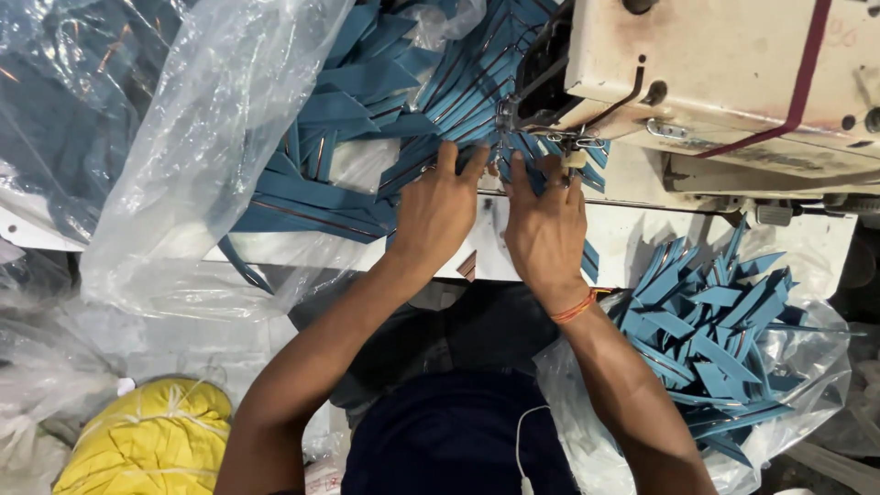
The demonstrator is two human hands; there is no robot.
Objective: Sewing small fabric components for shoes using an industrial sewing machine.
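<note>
A yellow bundle (151,440) tied with cord sits well down and left of the sewing machine (733,73). Clear plastic sheeting (211,147) drapes to the machine's left. Below the machine, to the right, an open plastic bag (807,367) holds loose pointed blue strips (715,335). A thin white cable (521,449) hangs further down.

white worktable (642,238), clear plastic bags (202,165)

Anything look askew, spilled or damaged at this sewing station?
Nothing looks damaged. Both hands, left hand and right hand, press blue fabric strips at the sewing machine. The cut pieces sit jumbled in an open plastic bag.
</note>
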